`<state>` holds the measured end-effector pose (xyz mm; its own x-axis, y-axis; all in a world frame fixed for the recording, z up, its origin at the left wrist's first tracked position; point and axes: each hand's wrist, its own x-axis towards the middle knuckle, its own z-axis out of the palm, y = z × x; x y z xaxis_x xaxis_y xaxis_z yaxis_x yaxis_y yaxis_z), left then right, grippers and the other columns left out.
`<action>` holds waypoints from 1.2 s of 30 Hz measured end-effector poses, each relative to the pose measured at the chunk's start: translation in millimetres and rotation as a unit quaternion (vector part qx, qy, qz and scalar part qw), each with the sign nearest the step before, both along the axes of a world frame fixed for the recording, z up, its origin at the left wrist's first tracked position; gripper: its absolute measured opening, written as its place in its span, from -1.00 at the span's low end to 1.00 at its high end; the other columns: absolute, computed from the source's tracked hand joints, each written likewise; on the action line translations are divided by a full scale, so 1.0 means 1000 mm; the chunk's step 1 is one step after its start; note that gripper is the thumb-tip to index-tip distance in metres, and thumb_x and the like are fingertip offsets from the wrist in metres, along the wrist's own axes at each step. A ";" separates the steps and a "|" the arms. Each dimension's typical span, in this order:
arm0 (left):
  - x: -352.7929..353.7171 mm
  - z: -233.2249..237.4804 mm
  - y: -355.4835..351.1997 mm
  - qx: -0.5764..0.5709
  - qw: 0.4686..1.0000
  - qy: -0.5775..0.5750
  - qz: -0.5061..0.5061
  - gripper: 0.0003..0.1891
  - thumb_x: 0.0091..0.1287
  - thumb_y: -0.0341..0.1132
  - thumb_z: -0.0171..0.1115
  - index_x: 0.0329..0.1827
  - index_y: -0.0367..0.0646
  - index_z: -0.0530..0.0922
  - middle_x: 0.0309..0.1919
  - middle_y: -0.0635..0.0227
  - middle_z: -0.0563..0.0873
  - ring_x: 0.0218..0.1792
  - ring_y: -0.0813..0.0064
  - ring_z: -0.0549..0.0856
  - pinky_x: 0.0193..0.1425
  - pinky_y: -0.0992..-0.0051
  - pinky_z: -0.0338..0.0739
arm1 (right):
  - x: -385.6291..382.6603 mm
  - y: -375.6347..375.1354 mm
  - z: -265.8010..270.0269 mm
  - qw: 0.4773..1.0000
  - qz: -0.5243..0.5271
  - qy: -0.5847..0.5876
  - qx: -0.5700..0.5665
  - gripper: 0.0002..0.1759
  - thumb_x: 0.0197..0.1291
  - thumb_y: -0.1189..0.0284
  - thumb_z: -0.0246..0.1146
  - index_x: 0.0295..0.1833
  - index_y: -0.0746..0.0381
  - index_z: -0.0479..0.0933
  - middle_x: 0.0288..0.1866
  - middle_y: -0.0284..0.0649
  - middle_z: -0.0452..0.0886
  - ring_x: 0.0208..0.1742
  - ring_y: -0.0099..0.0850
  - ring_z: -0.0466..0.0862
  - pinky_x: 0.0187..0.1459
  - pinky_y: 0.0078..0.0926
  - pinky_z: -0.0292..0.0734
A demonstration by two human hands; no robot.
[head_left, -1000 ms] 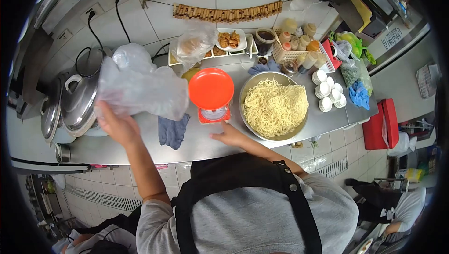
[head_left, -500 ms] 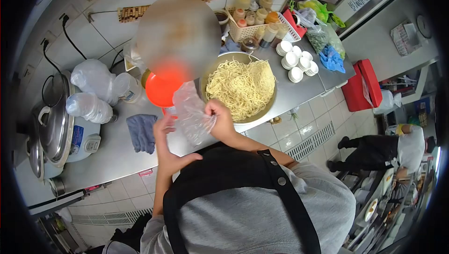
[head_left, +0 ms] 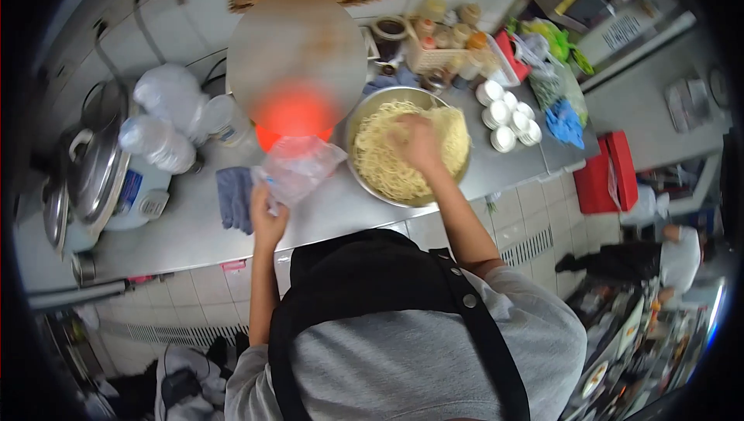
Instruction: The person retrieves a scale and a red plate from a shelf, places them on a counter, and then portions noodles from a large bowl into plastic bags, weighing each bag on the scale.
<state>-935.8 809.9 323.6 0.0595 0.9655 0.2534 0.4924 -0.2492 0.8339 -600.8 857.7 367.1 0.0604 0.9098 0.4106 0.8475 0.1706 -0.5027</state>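
Note:
A clear plastic bag (head_left: 298,175) hangs in my left hand (head_left: 269,216), whose fingers are closed on its near left edge. Beside that hand, on the left, lies a folded blue-grey cloth (head_left: 234,200). My right hand (head_left: 418,144) reaches down onto the pale yellow noodles (head_left: 384,159) heaped in a large round metal bowl (head_left: 353,169). Its fingers are smeared by motion at the top of the heap. Just past the bag is an orange-red bowl (head_left: 288,123), partly hidden by the bag and a blurred round patch.
Plastic bottles (head_left: 157,144) and a rice cooker (head_left: 139,196) stand left on the steel counter (head_left: 170,243). A basket (head_left: 434,58) of seasoning jars, stacked white cups (head_left: 511,117) and bagged greens (head_left: 546,80) line the right. A red cooler (head_left: 604,173) and another person (head_left: 643,262) are farther right.
My right hand has let go of the bag and moved right onto the noodles. My left hand, open half a second ago, now grips the bag. The camera view has shifted slightly.

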 end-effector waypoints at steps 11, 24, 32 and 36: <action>0.032 -0.115 0.032 -0.062 0.955 0.211 -0.198 -0.28 -0.26 -0.37 0.34 0.14 -0.27 0.46 0.35 -0.29 0.07 0.35 -0.15 0.15 0.40 0.15 0.12 | 0.014 -0.005 -0.062 0.992 -0.016 -0.102 -0.072 -0.74 -0.12 0.40 0.37 -0.24 0.22 0.62 -0.15 0.03 0.57 -0.21 -0.03 0.60 -0.14 -0.21 0.52; 0.025 -0.057 0.025 -0.175 0.961 0.009 -0.215 -0.23 -0.24 -0.48 0.23 0.24 -0.23 0.39 0.10 -0.01 0.52 0.16 0.14 0.49 0.27 0.37 0.32 | 0.057 0.045 -0.078 0.975 0.148 -0.051 -0.161 -0.48 -0.17 0.52 0.31 0.04 0.35 0.48 -0.01 0.04 0.57 0.09 -0.15 0.54 0.13 -0.35 0.39; 0.010 -0.063 0.009 -0.066 0.972 -0.141 -0.176 -0.32 -0.18 -0.44 0.27 0.17 -0.23 0.46 0.09 0.11 0.57 0.13 0.24 0.52 0.25 0.39 0.33 | 0.069 0.076 0.107 0.971 0.135 0.037 -0.195 -0.54 -0.13 0.55 0.30 0.00 0.37 0.47 -0.17 -0.25 0.58 -0.17 -0.47 0.52 -0.05 -0.51 0.42; 0.003 -0.054 0.005 -0.045 0.970 -0.185 -0.153 -0.37 -0.15 -0.42 0.29 0.14 -0.23 0.48 0.11 0.11 0.56 0.15 0.26 0.51 0.27 0.39 0.32 | 0.050 0.079 0.146 0.941 0.218 0.017 -0.256 -0.65 -0.13 0.61 0.25 -0.11 0.32 0.49 -0.24 -0.31 0.58 -0.21 -0.53 0.51 -0.10 -0.56 0.41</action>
<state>-933.2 815.1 269.8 0.2685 0.9360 0.2275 0.0700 -0.2545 0.9645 -550.7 936.5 512.6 -0.3599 0.9291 -0.0847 0.7351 0.2265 -0.6390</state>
